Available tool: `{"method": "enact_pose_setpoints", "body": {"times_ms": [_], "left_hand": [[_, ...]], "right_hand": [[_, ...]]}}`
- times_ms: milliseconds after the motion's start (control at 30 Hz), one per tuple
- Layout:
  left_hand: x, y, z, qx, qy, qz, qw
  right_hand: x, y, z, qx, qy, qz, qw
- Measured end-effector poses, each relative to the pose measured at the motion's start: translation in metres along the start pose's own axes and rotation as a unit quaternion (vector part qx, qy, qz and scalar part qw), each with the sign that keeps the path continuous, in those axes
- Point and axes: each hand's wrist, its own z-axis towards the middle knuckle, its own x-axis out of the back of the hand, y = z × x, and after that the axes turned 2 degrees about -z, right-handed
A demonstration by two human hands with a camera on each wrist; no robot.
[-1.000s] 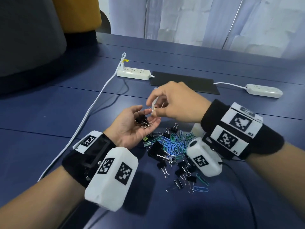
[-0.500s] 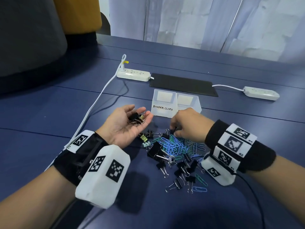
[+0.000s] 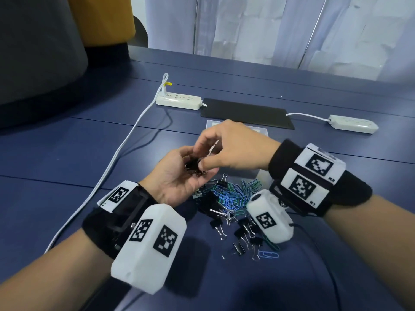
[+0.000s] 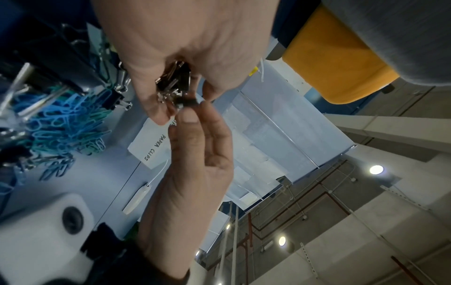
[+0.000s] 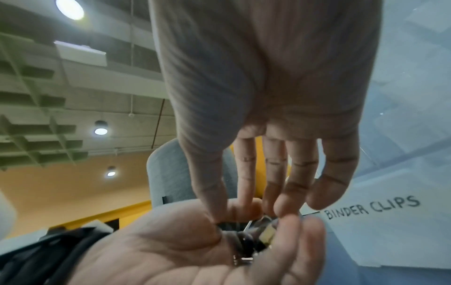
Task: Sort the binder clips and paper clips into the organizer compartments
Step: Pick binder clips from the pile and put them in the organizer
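My left hand (image 3: pixel 177 178) is palm up above the table and cups several black binder clips (image 3: pixel 192 165), its fingers curled around them (image 4: pixel 174 81). My right hand (image 3: pixel 226 149) hovers just over that palm. Its thumb and forefinger pinch a black binder clip (image 4: pixel 187 101) at the edge of the heap. Below the hands lies a pile of blue and green paper clips (image 3: pixel 233 194) mixed with loose binder clips (image 3: pixel 244 232). The clear organizer (image 3: pixel 263 132) is mostly hidden behind my right hand. Its labels read BINDER CLIPS (image 5: pixel 371 206) and PAPER CLIPS (image 4: pixel 156 146).
Beyond the organizer lies a black mat (image 3: pixel 244 113). A white power strip (image 3: pixel 178 101) with a cable running to the left edge sits at the back, another power strip (image 3: pixel 352 124) at the right. A grey and yellow chair (image 3: pixel 45 52) stands at far left.
My right hand dipped to the pile on the table half a second ago and has come back up over the left palm with a binder clip. The left hand stayed cupped.
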Motion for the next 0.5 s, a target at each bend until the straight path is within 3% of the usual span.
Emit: {"method": "enact_pose_setpoints", "body": {"times_ms": [133, 300, 500], "left_hand": [[0.005, 0.006, -0.001, -0.009, 0.026, -0.051, 0.998], [0.009, 0.013, -0.003, -0.018, 0.054, -0.06, 0.997], [0.009, 0.01, -0.002, -0.023, 0.052, -0.062, 0.996]], "right_hand": [[0.002, 0.016, 0.0, -0.023, 0.038, -0.03, 0.999], [-0.014, 0.039, -0.008, -0.064, -0.066, -0.155, 0.984], [-0.023, 0.043, -0.007, -0.08, -0.05, -0.14, 0.986]]}}
